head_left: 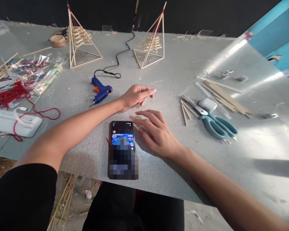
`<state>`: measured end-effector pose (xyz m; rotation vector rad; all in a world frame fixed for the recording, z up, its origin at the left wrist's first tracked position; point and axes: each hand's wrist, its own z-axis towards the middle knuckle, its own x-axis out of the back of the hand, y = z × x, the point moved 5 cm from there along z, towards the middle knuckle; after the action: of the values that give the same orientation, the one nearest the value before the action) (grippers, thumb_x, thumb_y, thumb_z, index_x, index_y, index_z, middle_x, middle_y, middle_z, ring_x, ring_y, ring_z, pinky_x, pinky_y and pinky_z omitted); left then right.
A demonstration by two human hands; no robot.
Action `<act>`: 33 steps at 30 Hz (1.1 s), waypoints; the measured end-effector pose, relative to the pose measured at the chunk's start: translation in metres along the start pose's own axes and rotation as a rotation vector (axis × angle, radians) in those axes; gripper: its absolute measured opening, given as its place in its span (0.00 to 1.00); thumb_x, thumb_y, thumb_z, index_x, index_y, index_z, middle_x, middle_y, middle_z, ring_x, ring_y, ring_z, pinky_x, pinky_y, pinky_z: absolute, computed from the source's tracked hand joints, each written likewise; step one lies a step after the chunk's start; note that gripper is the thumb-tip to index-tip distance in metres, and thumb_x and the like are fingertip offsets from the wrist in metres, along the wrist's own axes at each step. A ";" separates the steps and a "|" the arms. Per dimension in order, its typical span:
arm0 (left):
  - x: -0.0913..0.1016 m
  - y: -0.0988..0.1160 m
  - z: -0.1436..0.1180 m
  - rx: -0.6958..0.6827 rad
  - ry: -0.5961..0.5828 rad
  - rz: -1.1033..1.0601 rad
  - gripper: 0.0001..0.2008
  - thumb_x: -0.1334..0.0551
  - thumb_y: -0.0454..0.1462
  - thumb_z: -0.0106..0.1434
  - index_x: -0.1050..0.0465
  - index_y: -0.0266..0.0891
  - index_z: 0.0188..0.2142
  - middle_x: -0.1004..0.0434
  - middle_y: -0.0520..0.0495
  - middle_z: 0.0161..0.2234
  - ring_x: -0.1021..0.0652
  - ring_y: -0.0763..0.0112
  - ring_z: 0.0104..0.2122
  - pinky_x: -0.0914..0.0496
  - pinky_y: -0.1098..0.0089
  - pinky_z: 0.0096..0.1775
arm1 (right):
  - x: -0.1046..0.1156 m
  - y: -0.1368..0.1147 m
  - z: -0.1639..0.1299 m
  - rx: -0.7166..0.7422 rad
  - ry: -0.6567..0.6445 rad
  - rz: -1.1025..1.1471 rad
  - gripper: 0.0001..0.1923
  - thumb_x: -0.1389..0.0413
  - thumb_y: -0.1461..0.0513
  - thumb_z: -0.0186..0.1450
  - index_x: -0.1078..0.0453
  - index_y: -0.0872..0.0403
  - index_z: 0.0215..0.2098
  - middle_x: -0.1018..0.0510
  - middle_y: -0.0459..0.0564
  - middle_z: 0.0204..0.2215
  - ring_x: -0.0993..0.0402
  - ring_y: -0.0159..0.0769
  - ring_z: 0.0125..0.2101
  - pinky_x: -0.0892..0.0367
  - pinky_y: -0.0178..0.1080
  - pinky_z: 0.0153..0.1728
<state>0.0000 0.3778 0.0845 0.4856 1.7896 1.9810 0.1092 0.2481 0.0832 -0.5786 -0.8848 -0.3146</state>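
A phone [122, 128] with a lit screen lies on the grey table in front of me, its lower part blurred by blocks. My right hand [154, 130] is open just right of it, fingers spread and the index fingertip near the phone's upper right corner. Beyond the phone, my left hand [137, 96] rests on the table with loosely bent fingers, and nothing shows in it. A blue hot glue gun [101, 90] with an orange trigger lies left of that hand, its black cord [118, 61] running to the back.
Two stick pyramid frames [73, 48] [146, 59] stand at the back. Teal-handled scissors [215, 123], a white earbud case [207, 103] and wooden sticks [227, 96] lie right. Red yarn [12, 94], plastic packaging [42, 65] and a white power strip [26, 123] lie left.
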 end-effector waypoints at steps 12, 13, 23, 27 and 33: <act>0.002 -0.005 0.003 0.009 0.002 -0.002 0.16 0.39 0.38 0.73 0.27 0.36 0.28 0.44 0.63 0.14 0.38 0.86 0.15 0.41 0.74 0.25 | 0.000 0.001 0.000 -0.012 -0.003 0.018 0.20 0.49 0.67 0.73 0.31 0.49 0.61 0.27 0.58 0.61 0.34 0.55 0.62 0.33 0.65 0.62; 0.002 -0.005 0.003 0.009 0.002 -0.004 0.16 0.40 0.38 0.73 0.27 0.35 0.28 0.44 0.63 0.15 0.38 0.86 0.15 0.41 0.74 0.25 | 0.000 0.000 0.000 -0.012 -0.002 0.017 0.20 0.49 0.67 0.73 0.31 0.49 0.61 0.27 0.58 0.61 0.34 0.55 0.62 0.33 0.65 0.62; 0.000 -0.002 0.001 0.011 -0.002 0.019 0.16 0.40 0.36 0.74 0.27 0.35 0.28 0.40 0.62 0.16 0.39 0.86 0.15 0.39 0.75 0.26 | 0.000 0.000 0.000 -0.007 -0.010 0.009 0.18 0.48 0.67 0.73 0.30 0.51 0.60 0.26 0.59 0.61 0.35 0.55 0.62 0.33 0.64 0.62; 0.001 -0.002 0.001 0.027 -0.004 0.033 0.16 0.40 0.37 0.73 0.27 0.35 0.28 0.41 0.62 0.15 0.38 0.86 0.16 0.40 0.75 0.26 | 0.000 0.000 0.000 -0.003 -0.010 0.007 0.18 0.48 0.67 0.73 0.30 0.52 0.60 0.26 0.59 0.61 0.35 0.54 0.62 0.33 0.63 0.62; 0.002 -0.006 0.001 0.026 -0.010 -0.008 0.15 0.40 0.37 0.73 0.27 0.35 0.28 0.40 0.61 0.17 0.38 0.86 0.16 0.39 0.75 0.26 | 0.000 0.000 0.000 -0.008 -0.010 0.007 0.18 0.49 0.67 0.73 0.31 0.51 0.60 0.26 0.58 0.61 0.35 0.54 0.62 0.33 0.64 0.62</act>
<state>-0.0005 0.3803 0.0785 0.4949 1.8106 1.9496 0.1093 0.2484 0.0828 -0.5909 -0.8917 -0.3092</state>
